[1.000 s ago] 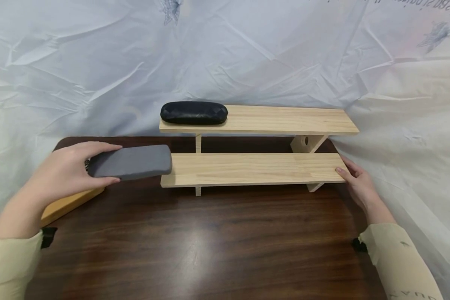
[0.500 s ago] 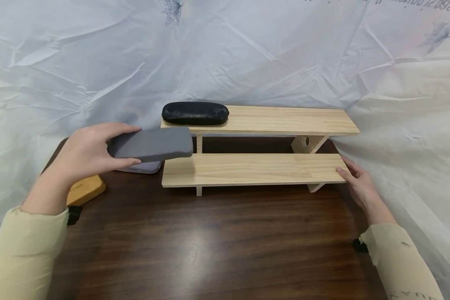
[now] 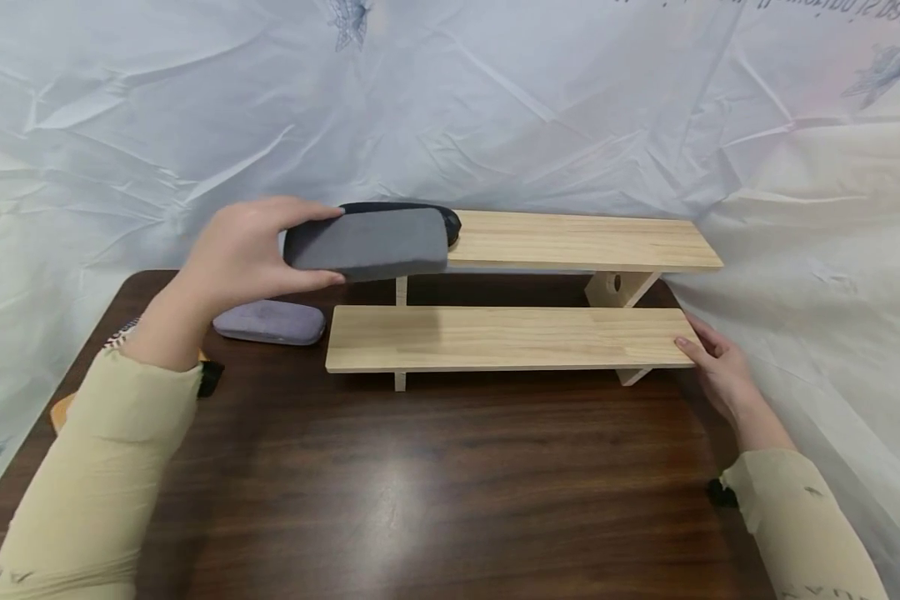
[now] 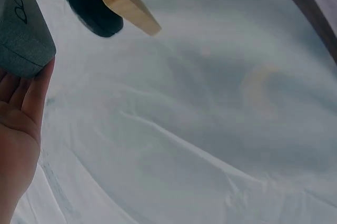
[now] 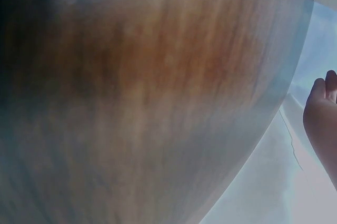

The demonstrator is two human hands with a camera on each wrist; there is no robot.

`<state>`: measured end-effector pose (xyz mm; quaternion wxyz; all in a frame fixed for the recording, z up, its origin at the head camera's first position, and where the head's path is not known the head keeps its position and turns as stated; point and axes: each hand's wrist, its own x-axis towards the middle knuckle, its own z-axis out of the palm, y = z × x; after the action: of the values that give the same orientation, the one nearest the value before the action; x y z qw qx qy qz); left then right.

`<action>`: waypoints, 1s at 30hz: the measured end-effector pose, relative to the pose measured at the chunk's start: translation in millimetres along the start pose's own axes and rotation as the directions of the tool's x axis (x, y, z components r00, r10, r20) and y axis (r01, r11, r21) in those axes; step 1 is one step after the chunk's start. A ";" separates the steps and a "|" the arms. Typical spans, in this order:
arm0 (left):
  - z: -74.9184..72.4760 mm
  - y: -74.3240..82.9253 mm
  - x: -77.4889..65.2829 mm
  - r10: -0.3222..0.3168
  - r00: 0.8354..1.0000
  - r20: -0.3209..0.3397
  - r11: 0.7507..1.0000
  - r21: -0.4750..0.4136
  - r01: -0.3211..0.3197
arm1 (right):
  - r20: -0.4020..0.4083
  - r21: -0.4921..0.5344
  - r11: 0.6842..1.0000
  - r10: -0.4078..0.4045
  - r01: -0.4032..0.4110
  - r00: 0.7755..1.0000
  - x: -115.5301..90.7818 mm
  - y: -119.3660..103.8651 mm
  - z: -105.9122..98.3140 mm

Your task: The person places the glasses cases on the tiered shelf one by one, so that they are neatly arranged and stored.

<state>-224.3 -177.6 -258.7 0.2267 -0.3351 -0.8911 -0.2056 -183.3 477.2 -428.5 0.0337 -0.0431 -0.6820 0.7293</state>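
My left hand (image 3: pixel 251 250) grips a grey glasses case (image 3: pixel 378 244) by its left end, thumb at the near edge and fingers at the far edge. In the left wrist view, a small spectacles outline marks that grey case (image 4: pixel 23 29). It hangs in front of a black glasses case (image 3: pixel 452 225) on the upper board (image 3: pixel 585 239) of a two-tier wooden shelf, hiding most of it. My right hand (image 3: pixel 723 375) holds the right end of the lower board (image 3: pixel 510 337), thumb on top. In the right wrist view, only part of the right hand (image 5: pixel 322 119) shows.
A purple-grey glasses case (image 3: pixel 270 322) lies on the dark wooden table (image 3: pixel 450 483), left of the shelf. A yellow case (image 3: pixel 62 412) and a black-and-white patterned item (image 3: pixel 122 333) are mostly hidden by my left arm. Wrinkled white sheeting (image 3: pixel 217 100) hangs behind.
My left hand has carried the grey case right and away from me, from left of the lower board to in front of the black case. The purple-grey case has come into view. My right hand stays put.
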 end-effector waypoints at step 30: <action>74.3 69.4 154.4 0.023 0.973 0.231 0.999 -0.051 -0.012 | -0.013 -0.033 0.998 0.050 -0.050 0.999 -1.5 -2.3 -0.5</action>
<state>-300.0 -13.3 -220.5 0.1145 -0.3701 -0.9031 -0.1850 -181.7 477.6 -426.1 0.0187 -0.0651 -0.6925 0.7182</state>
